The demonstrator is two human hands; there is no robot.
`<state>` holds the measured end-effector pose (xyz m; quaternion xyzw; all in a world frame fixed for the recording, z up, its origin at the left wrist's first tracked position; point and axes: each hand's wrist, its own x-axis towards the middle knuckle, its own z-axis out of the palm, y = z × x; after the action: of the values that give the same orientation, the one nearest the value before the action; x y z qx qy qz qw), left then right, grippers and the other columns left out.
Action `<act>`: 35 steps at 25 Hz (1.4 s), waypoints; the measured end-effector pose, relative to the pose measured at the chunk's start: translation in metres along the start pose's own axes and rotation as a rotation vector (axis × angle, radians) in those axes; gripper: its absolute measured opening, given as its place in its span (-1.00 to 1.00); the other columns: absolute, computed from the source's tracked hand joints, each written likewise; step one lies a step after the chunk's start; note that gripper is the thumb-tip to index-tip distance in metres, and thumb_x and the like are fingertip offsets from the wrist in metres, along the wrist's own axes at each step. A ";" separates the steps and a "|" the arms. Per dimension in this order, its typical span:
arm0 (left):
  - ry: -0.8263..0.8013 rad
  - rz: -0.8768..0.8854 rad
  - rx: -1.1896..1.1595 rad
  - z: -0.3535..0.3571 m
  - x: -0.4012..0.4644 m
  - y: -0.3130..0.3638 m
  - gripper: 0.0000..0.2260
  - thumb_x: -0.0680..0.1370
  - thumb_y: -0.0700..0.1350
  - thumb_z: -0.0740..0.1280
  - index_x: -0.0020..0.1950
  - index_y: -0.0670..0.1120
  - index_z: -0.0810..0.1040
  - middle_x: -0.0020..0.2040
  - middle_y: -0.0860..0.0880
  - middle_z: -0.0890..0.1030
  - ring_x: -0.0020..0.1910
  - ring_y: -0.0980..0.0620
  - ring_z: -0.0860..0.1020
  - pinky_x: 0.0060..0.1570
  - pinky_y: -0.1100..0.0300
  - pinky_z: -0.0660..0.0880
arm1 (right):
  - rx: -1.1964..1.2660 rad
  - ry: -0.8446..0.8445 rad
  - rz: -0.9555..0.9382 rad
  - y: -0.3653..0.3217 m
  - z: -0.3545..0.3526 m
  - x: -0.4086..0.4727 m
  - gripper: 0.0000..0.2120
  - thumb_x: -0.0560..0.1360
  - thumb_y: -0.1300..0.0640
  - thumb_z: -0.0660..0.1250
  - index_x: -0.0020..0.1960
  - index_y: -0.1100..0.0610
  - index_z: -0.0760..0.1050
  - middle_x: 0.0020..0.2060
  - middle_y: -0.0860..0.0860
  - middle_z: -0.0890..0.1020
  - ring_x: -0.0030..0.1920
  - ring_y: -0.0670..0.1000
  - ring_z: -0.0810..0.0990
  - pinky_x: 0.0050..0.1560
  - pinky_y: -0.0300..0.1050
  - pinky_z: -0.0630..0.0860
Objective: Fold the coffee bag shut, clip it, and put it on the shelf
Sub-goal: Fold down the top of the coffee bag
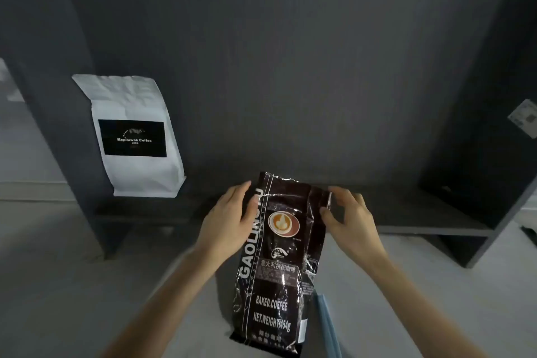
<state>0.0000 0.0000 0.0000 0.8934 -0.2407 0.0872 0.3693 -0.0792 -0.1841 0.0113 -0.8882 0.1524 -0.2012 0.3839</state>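
Coffee bag (pixel 279 256) upright between hands; left (pixel 229 221), right (pixel 348 218) gripping top sides

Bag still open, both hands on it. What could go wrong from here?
1. The dark coffee bag stands tall and upright, its top unfolded; the left hand and right hand hold it only near the top, so it might tip or spill.
2. The blue clip lies at the frame's lower edge beside the bag; reaching for it frees one hand.
3. The white bag already takes the shelf's left end.
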 end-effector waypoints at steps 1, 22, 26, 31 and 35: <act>-0.020 -0.031 -0.011 0.003 0.000 -0.002 -0.60 0.56 -0.01 0.08 0.37 -0.10 0.25 0.36 -0.07 0.40 0.31 -0.01 0.39 0.27 0.03 0.37 | -0.013 -0.023 0.025 0.002 0.002 -0.001 -0.59 0.47 0.15 0.25 0.30 0.07 0.30 0.24 0.14 0.39 -0.09 0.01 0.47 -0.02 -0.25 0.32; 0.257 -0.086 -0.341 0.006 -0.043 -0.004 -0.85 0.50 -0.21 0.24 0.05 -0.14 0.48 -0.09 0.00 0.55 -0.19 0.10 0.55 -0.18 0.36 0.47 | 0.189 -0.046 0.017 0.001 0.031 -0.035 -0.58 0.47 0.23 0.23 0.30 0.09 0.27 0.16 0.09 0.49 -0.04 -0.07 0.46 0.11 -0.09 0.48; 0.244 -0.122 -0.435 -0.003 -0.059 -0.004 -0.88 0.50 -0.15 0.25 -0.12 0.09 0.47 -0.11 0.01 0.60 -0.14 0.08 0.58 -0.19 0.34 0.47 | 0.196 -0.047 -0.046 -0.009 0.031 -0.046 -0.54 0.48 0.22 0.22 0.34 0.05 0.21 0.10 -0.01 0.42 -0.14 -0.19 0.45 -0.14 -0.53 0.38; 0.218 -0.144 -0.552 -0.009 -0.076 -0.001 -0.84 0.49 -0.12 0.28 -0.18 0.16 0.48 -0.14 0.04 0.64 -0.15 0.09 0.60 -0.15 0.32 0.48 | 0.131 0.113 -0.203 -0.021 0.020 -0.051 -0.55 0.48 0.25 0.21 0.33 0.03 0.27 0.17 0.03 0.36 0.12 0.02 0.45 0.10 -0.20 0.46; 0.206 -0.146 -0.585 -0.010 -0.082 0.003 -0.85 0.48 -0.14 0.27 -0.18 0.13 0.49 -0.13 0.01 0.65 -0.14 0.09 0.59 -0.12 0.30 0.48 | 0.066 0.198 -0.308 -0.032 0.008 -0.043 -0.67 0.47 0.25 0.23 0.20 0.04 0.45 0.18 0.01 0.42 0.16 0.01 0.34 0.06 -0.30 0.36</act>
<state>-0.0721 0.0350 -0.0189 0.7509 -0.1519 0.0774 0.6381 -0.1089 -0.1397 0.0201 -0.8638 0.0447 -0.3490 0.3606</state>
